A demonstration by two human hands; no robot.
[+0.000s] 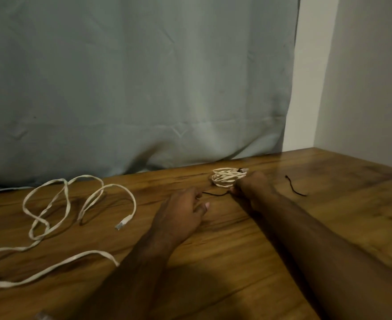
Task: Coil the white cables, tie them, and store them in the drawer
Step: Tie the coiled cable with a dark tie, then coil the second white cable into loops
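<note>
Centre right of frame, on a brown wood-grain table [271, 250]: small coiled bundle of thin white cable [225, 177], pinned at its near edge by right hand [251, 184], fingers curled at the coil; exact grip hidden behind the knuckles. Just left of it, left hand [182, 210], fingertips pinching the free end of a thin black tie string [214, 194] stretched between both hands. Second short black string [295, 189] loose on the table to the right, apart from everything. Left third of frame: long flat white cable with clear plug [52, 218], sprawled in open loops, not yet coiled. Grey-blue curtain [132, 77] behind, pale wall [363, 77] upper right. No drawer in view.

Step in hand, by appearance: tying the first coil. Best done with loops kept pressed flat, string pulled snug across the bundle's middle, tension held through the knot so no turns spring free.
</note>
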